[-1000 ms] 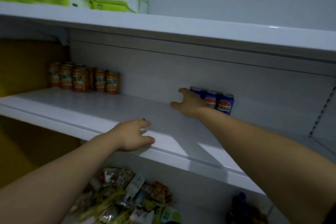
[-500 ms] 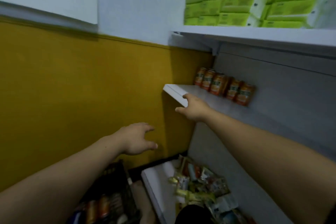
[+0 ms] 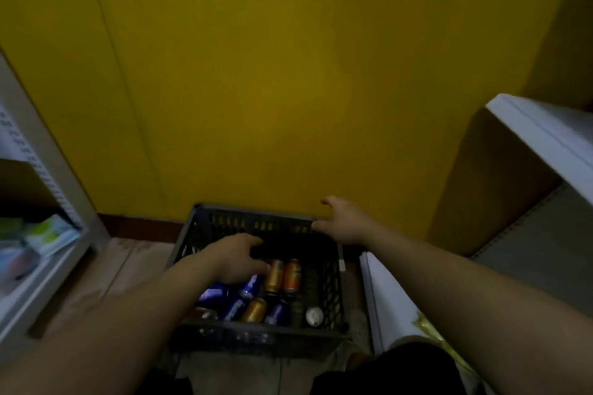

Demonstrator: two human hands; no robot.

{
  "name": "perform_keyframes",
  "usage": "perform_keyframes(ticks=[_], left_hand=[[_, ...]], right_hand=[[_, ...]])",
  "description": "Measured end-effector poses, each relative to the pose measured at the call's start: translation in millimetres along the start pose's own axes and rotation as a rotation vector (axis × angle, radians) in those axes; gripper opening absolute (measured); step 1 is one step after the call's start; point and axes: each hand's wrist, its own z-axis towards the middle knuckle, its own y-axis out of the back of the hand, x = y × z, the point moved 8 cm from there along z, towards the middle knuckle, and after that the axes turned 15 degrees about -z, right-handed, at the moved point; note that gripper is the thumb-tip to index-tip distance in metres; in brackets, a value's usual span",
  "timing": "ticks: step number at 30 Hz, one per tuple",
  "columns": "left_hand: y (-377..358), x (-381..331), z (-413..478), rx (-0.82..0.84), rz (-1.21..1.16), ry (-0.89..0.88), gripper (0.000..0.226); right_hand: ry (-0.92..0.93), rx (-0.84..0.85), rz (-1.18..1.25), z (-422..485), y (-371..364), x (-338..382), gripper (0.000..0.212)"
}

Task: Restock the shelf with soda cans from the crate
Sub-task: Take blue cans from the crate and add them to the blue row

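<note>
Two bare hands reach down toward a dark plastic crate point(image 3: 333, 292) on the floor. The left hand point(image 3: 236, 258) is inside the crate, palm down, fingers curved and spread over the cans; its fingertips are at or touching the blue cans point(image 3: 247, 287) and lie just beside an upright pair of orange cans point(image 3: 284, 274), but the blur hides whether it has closed on anything. The right hand point(image 3: 345, 223) is above the crate's far right corner, fingers loosely spread and empty, with its thumb side near the back rim; contact with the rim cannot be made out.

Inside the crate, blue and orange soda cans lie jumbled along the bottom, most on their sides, with another orange can point(image 3: 255, 309) among the blue ones near the front wall. A can showing its silver end point(image 3: 313, 316) sits apart in the front right corner. The back half of the crate looks dark, and its contents cannot be seen.

The crate stands on a tiled floor point(image 3: 106, 279) against a yellow wall point(image 3: 288, 74). To the right, the white edge of a shelf point(image 3: 542, 135) juts in at upper height, with a lower white shelf board point(image 3: 388, 305) just beside the crate. On the left, a white shelving upright point(image 3: 54, 176) frames a shelf holding blurred, pale packages point(image 3: 48, 236).
</note>
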Motion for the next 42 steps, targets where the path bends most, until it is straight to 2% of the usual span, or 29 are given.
perform_keyframes(ticks=[5,8,12,17,19,22,24,26,28,30,32,34,36,42], left_hand=[[-28.2,64.7,62.1,0.094,-0.061,0.152,0.080],[-50.5,92.7,105.7,0.100,-0.093,0.173,0.063],[-96.1,124.5,156.9,0.184,-0.140,0.194,0.038],[-145.9,160.6,208.2,0.303,-0.073,0.183,0.046],[-160.8,173.0,223.0,0.333,-0.048,0.193,0.053],[-178.5,188.7,238.8,0.403,-0.040,0.212,0.054],[-185.1,198.7,244.4,0.435,-0.053,0.233,0.053],[-190.9,208.1,246.0,0.459,-0.050,0.241,0.052],[-192.9,212.4,244.9,0.473,-0.030,0.230,0.054],[-188.6,207.2,241.4,0.460,-0.024,0.217,0.056],[-180.5,194.2,236.3,0.430,-0.042,0.195,0.057],[-170.2,176.1,230.1,0.365,-0.077,0.152,0.057],[-159.4,152.6,220.2,0.310,-0.122,0.089,0.055],[-116.3,65.6,171.8,0.176,-0.316,-0.184,0.100]], right_hand=[[0.009,0.124,0.049,72.6,-78.2,-9.5,0.074],[-0.016,0.228,0.060,113.2,-127.5,-23.4,0.072],[-0.040,0.326,0.109,155.8,-198.6,-44.2,0.052],[-0.032,0.480,0.142,189.7,-289.2,-58.5,0.030],[-0.030,0.572,-0.042,198.3,-325.8,-66.2,0.036],[0.035,0.749,-0.458,194.5,-374.0,-75.5,0.075],[0.112,0.798,-0.707,189.0,-396.6,-78.1,0.087],[0.142,0.761,-0.832,189.6,-409.0,-79.9,0.081],[0.138,0.735,-0.813,192.1,-410.7,-80.1,0.074],[0.121,0.718,-0.663,191.7,-401.8,-77.8,0.070],[0.091,0.667,-0.402,189.0,-376.2,-69.9,0.072],[0.081,0.592,-0.180,180.3,-337.9,-58.3,0.073],[0.090,0.481,-0.056,167.0,-292.0,-45.3,0.076],[-0.001,0.152,0.261,103.7,-168.2,-26.4,0.075]])
